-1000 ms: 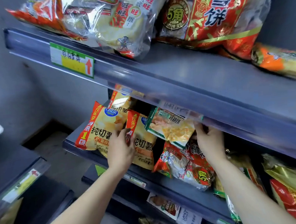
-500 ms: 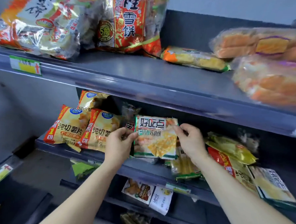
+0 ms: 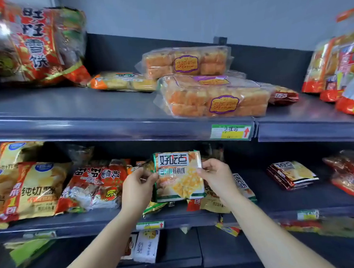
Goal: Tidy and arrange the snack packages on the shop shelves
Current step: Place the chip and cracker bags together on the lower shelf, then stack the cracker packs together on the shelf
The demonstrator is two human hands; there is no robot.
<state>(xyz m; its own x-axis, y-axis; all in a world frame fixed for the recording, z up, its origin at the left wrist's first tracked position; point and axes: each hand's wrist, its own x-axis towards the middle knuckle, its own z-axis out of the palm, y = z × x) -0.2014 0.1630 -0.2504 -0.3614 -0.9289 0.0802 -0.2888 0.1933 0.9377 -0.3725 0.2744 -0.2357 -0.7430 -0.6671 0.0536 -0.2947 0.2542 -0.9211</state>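
1. Head view, the only one there is: both hands are on one green-edged biscuit pack (image 3: 179, 175), held upright and facing the camera, just in front of the middle shelf (image 3: 94, 222) and about mid-way along it.
2. Left hand (image 3: 138, 187) pinches the pack's left edge, and right hand (image 3: 217, 176) pinches the right edge with its fingers curled around it.
3. Under and behind the pack there's a messy pile of yellowish wrappers (image 3: 214, 203), probably more snacks, but it's too jumbled to tell.
4. Left of the hands on the same shelf there's a red rice cracker bag (image 3: 96, 185) lying flat, then yellow chip bags (image 3: 33, 192) further left.
5. Well off to the right on that shelf is a dark red pack (image 3: 291, 174) lying flat on its own.
6. On the top shelf (image 3: 89, 118) there's a big red bag (image 3: 34, 45) far left and clear packs of orange cakes (image 3: 211, 99) stacked in the middle, with a green price tag (image 3: 230, 132) on the shelf edge below them.
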